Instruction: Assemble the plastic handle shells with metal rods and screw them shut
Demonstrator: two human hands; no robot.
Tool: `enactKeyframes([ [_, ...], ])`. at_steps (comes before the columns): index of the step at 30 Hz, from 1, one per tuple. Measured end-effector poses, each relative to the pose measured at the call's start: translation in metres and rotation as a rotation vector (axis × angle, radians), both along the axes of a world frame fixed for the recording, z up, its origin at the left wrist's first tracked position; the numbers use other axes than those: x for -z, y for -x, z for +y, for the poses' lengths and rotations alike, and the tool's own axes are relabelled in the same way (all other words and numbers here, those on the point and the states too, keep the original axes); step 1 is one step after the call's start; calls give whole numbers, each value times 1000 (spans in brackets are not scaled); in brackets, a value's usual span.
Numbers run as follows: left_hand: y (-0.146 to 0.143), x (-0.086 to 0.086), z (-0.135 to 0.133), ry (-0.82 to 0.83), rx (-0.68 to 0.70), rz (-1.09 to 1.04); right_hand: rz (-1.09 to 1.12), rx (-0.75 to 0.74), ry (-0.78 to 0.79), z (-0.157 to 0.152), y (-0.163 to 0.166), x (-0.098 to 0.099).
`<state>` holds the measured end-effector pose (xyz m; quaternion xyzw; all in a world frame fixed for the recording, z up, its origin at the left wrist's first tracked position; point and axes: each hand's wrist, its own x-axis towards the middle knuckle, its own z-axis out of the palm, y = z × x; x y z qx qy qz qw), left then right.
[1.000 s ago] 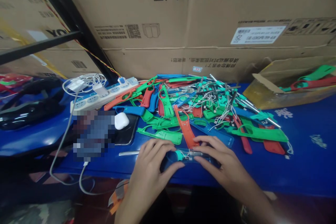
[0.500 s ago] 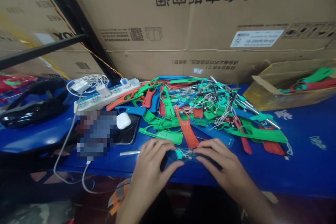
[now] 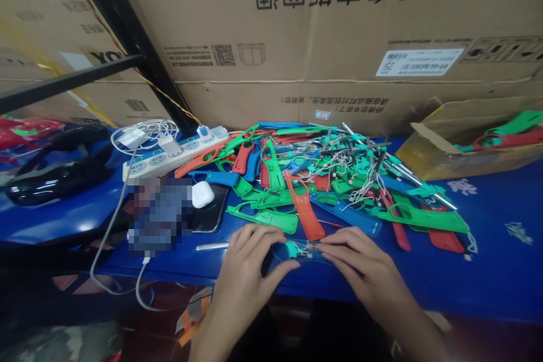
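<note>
Hands scarcely shift | left hand (image 3: 245,274), right hand (image 3: 367,274): fingers pinch blue handle (image 3: 306,253), desk (image 3: 487,271) front edge | coloured pile (image 3: 339,181) remains loose.

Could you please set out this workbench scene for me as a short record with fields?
left hand: grips the left end of the blue plastic piece at the table's near edge
right hand: fingers pinch the same piece's right end
held piece: blue, with a teal part at its middle
behind the hands: pile of plastic pieces in green, red and blue, mixed with wires and metal rods
left side: white power strip; white earbud case at a dark phone's corner
right side: open cardboard box holding more pieces
surface: blue table
</note>
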<state>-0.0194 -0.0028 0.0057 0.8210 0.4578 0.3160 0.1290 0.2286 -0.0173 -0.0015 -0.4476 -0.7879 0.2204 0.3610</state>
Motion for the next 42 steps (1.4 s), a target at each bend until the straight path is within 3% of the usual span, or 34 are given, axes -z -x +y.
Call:
enactKeyframes([
  [16,-1,1,0,7,-2,2,-215,-40,41,-2,4,-3],
  [35,-1,0,-2,14,0,2,-291,-60,-150,3,7,1],
  [42,-2,-1,-4,7,-2,6,-268,-27,-21,-1,4,0],
])
